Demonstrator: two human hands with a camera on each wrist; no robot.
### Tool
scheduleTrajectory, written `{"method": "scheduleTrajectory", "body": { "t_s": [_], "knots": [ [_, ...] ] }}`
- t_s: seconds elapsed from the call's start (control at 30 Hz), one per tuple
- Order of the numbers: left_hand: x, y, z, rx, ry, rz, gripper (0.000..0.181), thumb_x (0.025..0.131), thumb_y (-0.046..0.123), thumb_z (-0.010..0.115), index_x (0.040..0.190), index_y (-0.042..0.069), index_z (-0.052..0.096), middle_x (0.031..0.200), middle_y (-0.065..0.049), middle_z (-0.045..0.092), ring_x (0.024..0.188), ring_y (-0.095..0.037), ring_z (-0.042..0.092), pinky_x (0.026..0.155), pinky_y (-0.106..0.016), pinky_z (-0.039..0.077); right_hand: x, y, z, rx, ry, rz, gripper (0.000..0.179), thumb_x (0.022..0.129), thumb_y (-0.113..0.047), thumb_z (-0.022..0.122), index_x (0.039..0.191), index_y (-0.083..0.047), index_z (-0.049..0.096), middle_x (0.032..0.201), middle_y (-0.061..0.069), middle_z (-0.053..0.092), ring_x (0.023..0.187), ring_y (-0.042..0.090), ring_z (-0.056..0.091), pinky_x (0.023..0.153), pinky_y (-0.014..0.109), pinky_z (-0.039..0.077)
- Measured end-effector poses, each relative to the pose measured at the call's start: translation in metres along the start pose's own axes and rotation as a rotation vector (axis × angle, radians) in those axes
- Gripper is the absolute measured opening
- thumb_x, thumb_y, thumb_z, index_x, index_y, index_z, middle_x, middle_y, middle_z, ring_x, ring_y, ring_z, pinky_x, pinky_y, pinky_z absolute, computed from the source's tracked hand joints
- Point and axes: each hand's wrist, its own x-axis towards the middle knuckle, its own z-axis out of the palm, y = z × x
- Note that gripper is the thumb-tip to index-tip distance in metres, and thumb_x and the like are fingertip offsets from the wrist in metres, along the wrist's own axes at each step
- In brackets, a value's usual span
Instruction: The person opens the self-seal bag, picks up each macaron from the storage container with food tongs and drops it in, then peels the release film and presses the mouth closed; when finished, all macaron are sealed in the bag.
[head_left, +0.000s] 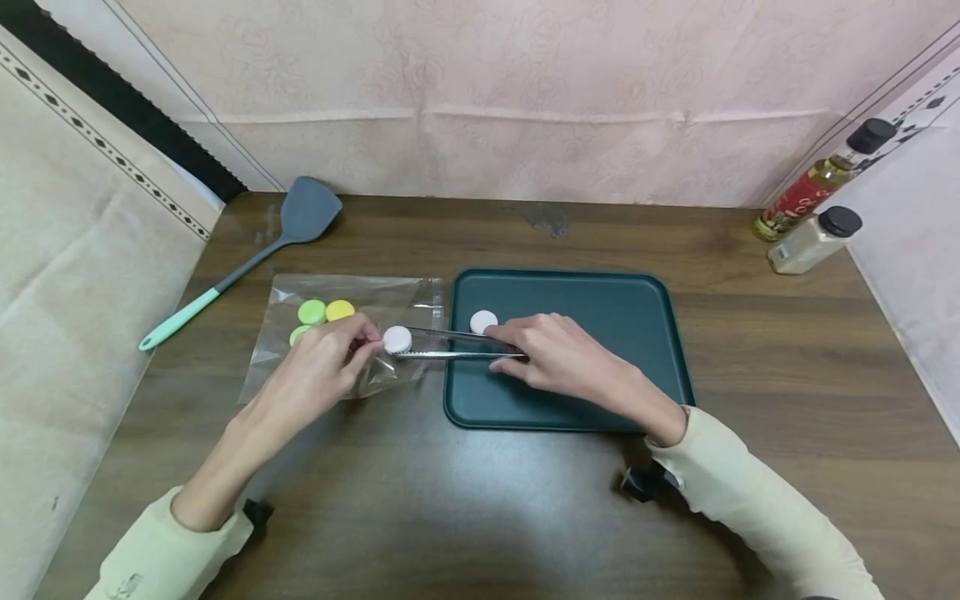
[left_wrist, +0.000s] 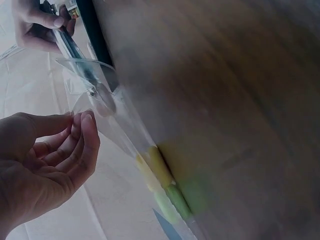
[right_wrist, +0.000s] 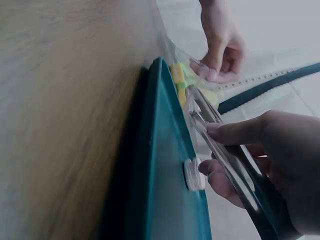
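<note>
My left hand (head_left: pixel 315 362) pinches the edge of a clear plastic bag (head_left: pixel 375 292) between thumb and fingertips. Several green macarons (head_left: pixel 312 312) and a yellow macaron (head_left: pixel 340 310) lie inside the bag. Metal tongs (head_left: pixel 457 356) are held in my right hand (head_left: pixel 562 354) above the tray's left side. Their tips are around a white macaron (head_left: pixel 397 339) at the bag's mouth, close to the left fingertips. Another white macaron (head_left: pixel 483 322) sits on the dark teal tray (head_left: pixel 600 304), beside the right fingers. In the left wrist view, the bag's mouth stands raised around the tong tips.
A grey spatula with a mint handle (head_left: pixel 247 267) lies at the back left. At the back right stand an oil bottle with a red label (head_left: pixel 806 193) and a jar with a black lid (head_left: pixel 813 242). Cloth panels (head_left: pixel 480 108) border the wooden table (head_left: pixel 450 517).
</note>
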Motion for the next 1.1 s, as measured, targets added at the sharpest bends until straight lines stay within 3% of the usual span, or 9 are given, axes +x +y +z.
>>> {"method": "scheduleTrajectory", "body": {
  "t_s": [0.17,0.37,0.57,0.9,1.1],
  "knots": [
    [0.001,0.001,0.001,0.019,0.008,0.004,0.004,0.103,0.0,0.074,0.1,-0.001,0.071,0.088,-0.011,0.073,0.068,-0.016,0.057,0.059,-0.028,0.049,0.01,-0.003,0.006,-0.022,-0.021,-0.013,0.038,0.106,-0.02,0.076,0.136,0.002,0.072,0.108,0.013,0.078,0.062,0.007,0.054,0.051,0.02,0.036],
    [0.002,-0.001,0.002,0.013,0.021,0.02,0.005,0.103,0.0,0.074,0.099,0.001,0.071,0.088,-0.01,0.073,0.068,-0.015,0.057,0.059,-0.027,0.048,0.021,-0.008,0.011,-0.048,-0.038,-0.033,0.03,0.107,-0.021,0.074,0.129,-0.001,0.073,0.097,0.007,0.074,0.059,0.007,0.049,0.051,0.02,0.031],
    [0.001,-0.001,0.002,0.003,0.014,0.015,0.005,0.103,0.0,0.074,0.099,0.001,0.071,0.087,-0.009,0.073,0.067,-0.014,0.057,0.059,-0.026,0.049,0.03,-0.015,0.016,-0.063,-0.048,-0.031,0.036,0.108,-0.021,0.073,0.137,0.001,0.072,0.105,0.011,0.078,0.057,0.008,0.05,0.05,0.018,0.03],
    [0.0,0.001,0.002,0.001,0.005,0.002,0.005,0.103,0.0,0.074,0.099,0.001,0.071,0.087,-0.009,0.072,0.065,-0.014,0.055,0.057,-0.025,0.046,0.04,-0.02,0.026,-0.139,-0.028,-0.047,0.037,0.108,-0.023,0.073,0.138,0.0,0.073,0.114,0.013,0.079,0.069,0.014,0.064,0.053,0.022,0.046],
    [0.001,0.0,0.002,0.004,0.013,0.011,0.005,0.103,0.0,0.074,0.099,0.001,0.071,0.087,-0.009,0.072,0.066,-0.015,0.056,0.058,-0.026,0.047,0.04,-0.021,0.027,-0.119,-0.048,-0.025,0.041,0.108,-0.024,0.073,0.141,0.0,0.071,0.121,0.015,0.079,0.068,0.013,0.063,0.052,0.019,0.044]
  ]
}}
